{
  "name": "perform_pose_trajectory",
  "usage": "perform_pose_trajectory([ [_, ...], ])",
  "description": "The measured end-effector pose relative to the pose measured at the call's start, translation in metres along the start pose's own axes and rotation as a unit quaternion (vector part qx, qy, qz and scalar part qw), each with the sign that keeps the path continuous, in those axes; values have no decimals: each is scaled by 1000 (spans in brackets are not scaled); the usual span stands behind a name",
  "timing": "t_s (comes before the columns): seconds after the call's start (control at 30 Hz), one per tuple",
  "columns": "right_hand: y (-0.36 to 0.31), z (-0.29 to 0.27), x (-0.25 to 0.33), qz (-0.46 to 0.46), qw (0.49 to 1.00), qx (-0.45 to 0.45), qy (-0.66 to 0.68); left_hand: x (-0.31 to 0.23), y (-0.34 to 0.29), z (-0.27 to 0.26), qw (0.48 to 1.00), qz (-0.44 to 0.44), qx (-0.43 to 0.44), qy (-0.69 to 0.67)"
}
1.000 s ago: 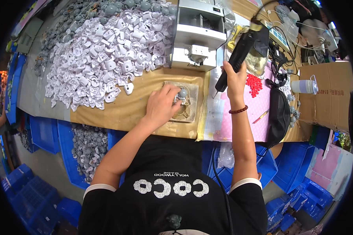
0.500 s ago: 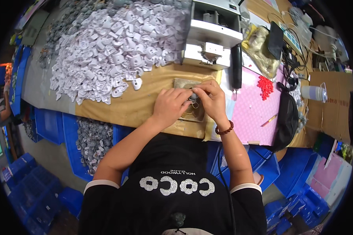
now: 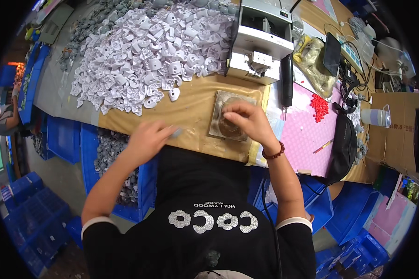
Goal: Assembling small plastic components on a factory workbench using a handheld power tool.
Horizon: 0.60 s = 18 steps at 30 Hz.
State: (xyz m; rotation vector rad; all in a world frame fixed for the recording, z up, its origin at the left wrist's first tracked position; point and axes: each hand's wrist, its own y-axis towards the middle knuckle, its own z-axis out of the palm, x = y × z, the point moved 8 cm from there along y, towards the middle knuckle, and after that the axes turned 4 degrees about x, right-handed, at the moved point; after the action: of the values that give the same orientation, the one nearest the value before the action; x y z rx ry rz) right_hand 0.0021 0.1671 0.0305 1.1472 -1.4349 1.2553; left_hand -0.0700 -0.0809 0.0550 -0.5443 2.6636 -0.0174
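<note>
Over the front edge of the bench, my left hand (image 3: 148, 140) is closed on a small grey plastic part (image 3: 176, 133) that pokes out past its fingertips. My right hand (image 3: 247, 120) hovers at a square brown fixture block (image 3: 220, 98) with a round hollow. Its thumb and fingers are pinched together, and whatever may be between them is hidden. Beyond my left hand lies a big heap of white moulded plastic parts (image 3: 144, 56), with one loose white part (image 3: 173, 94) at its near edge.
A white bench machine (image 3: 253, 69) stands behind the block, beside a black-handled electric screwdriver (image 3: 287, 83). To the right are red small pieces (image 3: 319, 108) on a pink sheet (image 3: 295, 146), and a black pouch (image 3: 342, 149). A blue bin (image 3: 89, 160) of grey parts sits below the bench.
My hands, together over the block before, are now apart. The left has moved left and toward me with the grey part; the right stays at the block. The view has shifted slightly.
</note>
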Motion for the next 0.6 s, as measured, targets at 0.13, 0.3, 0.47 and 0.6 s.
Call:
perform_pose_trajectory([
  [0.13, -50, -38, -47, 57, 994, -91, 34, 55, -84, 32, 958, -130, 256, 17],
  [0.3, -108, -135, -52, -11, 916, -310, -254, 22, 20, 0, 990, -95, -76, 64],
  [0.47, -164, -224, -66, 1, 785, -452, -423, 43, 68, 29, 978, -107, -127, 128],
  [0.6, -171, -251, -87, 49, 765, -462, -446, 49, 69, 31, 971, -98, -169, 135],
])
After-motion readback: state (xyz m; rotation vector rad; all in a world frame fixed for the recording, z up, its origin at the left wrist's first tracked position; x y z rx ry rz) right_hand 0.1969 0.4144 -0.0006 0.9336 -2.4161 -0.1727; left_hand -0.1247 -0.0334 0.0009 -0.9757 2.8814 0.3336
